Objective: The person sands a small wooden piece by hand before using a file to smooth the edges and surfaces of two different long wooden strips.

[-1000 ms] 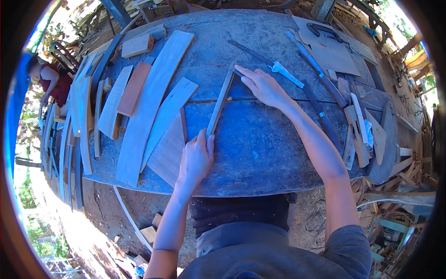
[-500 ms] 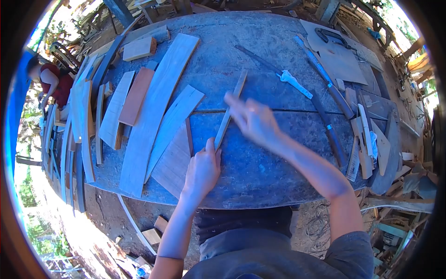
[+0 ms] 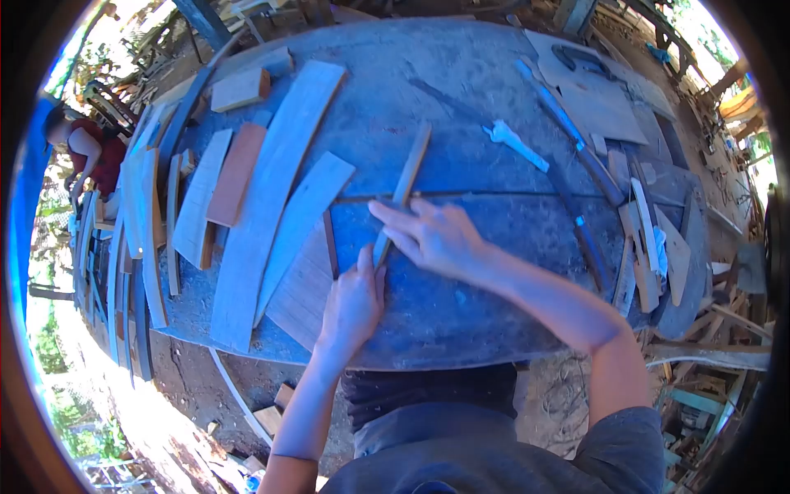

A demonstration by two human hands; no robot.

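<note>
While the left hand (image 3: 352,303) keeps its fingers curled around the near end of a slim, straight, pale-brown wooden strip (image 3: 413,160), the right hand (image 3: 446,240) has come down from the strip's far tip and now reaches across its lower part, close beside the left. Its fingers are stretched out, gripping nothing that I can see; whether they press on the wood, I cannot tell. That leaves the strip's far half uncovered and, as I judge it, the left hand alone holding it steady. The strip slants away over the worn blue-grey tabletop (image 3: 485,325), between a short, pale, tapered wooden board (image 3: 311,222) on its left and a long, dark tool with a white wrapping (image 3: 518,146) on its right, both well apart from the right hand.
</note>
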